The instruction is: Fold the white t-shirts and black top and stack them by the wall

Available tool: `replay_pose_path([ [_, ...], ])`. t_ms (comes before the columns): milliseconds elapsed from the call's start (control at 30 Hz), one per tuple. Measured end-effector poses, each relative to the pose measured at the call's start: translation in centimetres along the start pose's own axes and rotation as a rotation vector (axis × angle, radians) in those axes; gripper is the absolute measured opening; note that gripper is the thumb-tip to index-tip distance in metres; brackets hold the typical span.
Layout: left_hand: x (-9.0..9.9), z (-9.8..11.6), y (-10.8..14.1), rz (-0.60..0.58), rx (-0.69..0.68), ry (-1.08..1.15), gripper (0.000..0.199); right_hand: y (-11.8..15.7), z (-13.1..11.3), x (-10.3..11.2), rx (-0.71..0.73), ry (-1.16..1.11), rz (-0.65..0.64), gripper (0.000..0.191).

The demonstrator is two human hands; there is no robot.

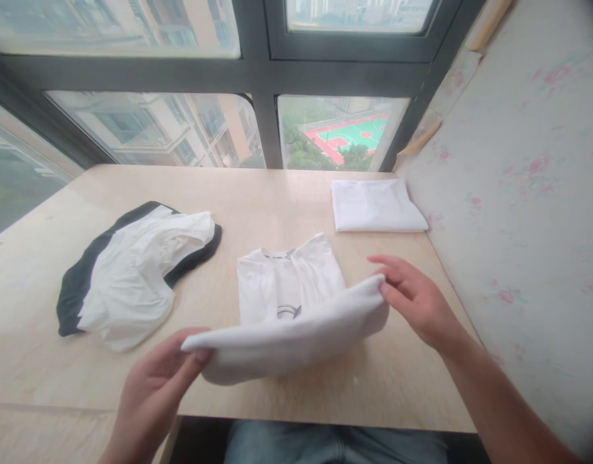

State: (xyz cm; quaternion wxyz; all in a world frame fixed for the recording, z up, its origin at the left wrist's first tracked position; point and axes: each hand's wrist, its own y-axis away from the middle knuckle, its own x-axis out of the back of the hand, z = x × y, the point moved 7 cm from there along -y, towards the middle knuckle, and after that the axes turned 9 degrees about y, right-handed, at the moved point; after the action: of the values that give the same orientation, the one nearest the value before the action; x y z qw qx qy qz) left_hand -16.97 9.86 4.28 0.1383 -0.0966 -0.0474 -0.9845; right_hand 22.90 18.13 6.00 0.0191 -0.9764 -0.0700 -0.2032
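Observation:
A white T-shirt (296, 341) lies partly on the table, its collar end pointing toward the window and its sides turned inward. Its near end is lifted and bent over in a fold. My left hand (164, 377) pinches the left corner of this raised edge between thumb and fingers. At the right corner, my right hand (412, 299) pinches the cloth, with the index finger stretched out above it. Part of a dark print shows on the chest, and the raised fold hides the rest.
To the left, a white garment lies loosely on a black garment (77, 299). A neatly folded white cloth (376, 206) rests at the back right, near the flowered wall (523, 212). Windows (272, 129) border the far edge of the wooden table (258, 193).

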Motion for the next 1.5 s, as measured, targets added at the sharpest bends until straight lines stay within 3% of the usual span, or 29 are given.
replay_pose_path([
  [133, -2.9, -0.4, -9.3, -0.022, -0.05, 0.164, 0.036, -10.4, 2.1, -3.3, -0.027, -0.073, 0.054, 0.05],
  [200, -4.2, -2.3, -13.3, -0.019, -0.01, 0.059, 0.046, -13.9, 4.5, -4.9, -0.093, 0.047, 0.126, 0.05],
  [267, -4.9, -4.5, -15.5, 0.028, 0.003, -0.156, 0.059, -15.5, 6.8, -6.2, -0.121, 0.208, 0.186, 0.051],
  [333, -5.6, -5.7, -15.5, 0.059, -0.089, -0.392, 0.064, -15.2, 7.8, -7.1, -0.057, 0.37, 0.225, 0.051],
  [467, -9.0, -4.5, -11.0, -0.012, -0.381, -0.75, 0.055, -12.4, 6.5, -8.6, 0.211, 0.599, 0.225, 0.045],
  [533, -11.3, -3.0, -8.9, -0.068, -0.453, -0.87, 0.051, -11.4, 5.0, -9.8, 0.333, 0.669, 0.161, 0.043],
  [633, -14.9, -1.3, -7.6, -0.165, -0.522, -0.981, 0.049, -11.2, 3.4, -12.9, 0.453, 0.789, 0.01, 0.044],
  [767, -17.7, -2.5, -8.1, -0.258, -0.516, -1.047, 0.055, -12.0, 4.0, -16.5, 0.499, 0.931, -0.161, 0.045],
  [933, -17.3, -5.4, -8.4, -0.226, -0.423, -1.089, 0.062, -12.9, 5.8, -16.7, 0.421, 1.019, -0.152, 0.057],
  [1267, -14.9, -5.8, -7.3, -0.038, -0.266, -1.114, 0.066, -13.8, 7.7, -14.3, 0.2, 0.97, -0.025, 0.063],
  [1400, -13.7, -5.8, -7.0, 0.042, -0.219, -1.016, 0.068, -13.8, 8.2, -12.4, 0.127, 0.777, 0.198, 0.064],
  [1500, -12.0, -5.8, -7.0, 0.16, -0.223, -0.811, 0.064, -12.5, 9.1, -10.2, 0.003, 0.596, 0.379, 0.058],
])
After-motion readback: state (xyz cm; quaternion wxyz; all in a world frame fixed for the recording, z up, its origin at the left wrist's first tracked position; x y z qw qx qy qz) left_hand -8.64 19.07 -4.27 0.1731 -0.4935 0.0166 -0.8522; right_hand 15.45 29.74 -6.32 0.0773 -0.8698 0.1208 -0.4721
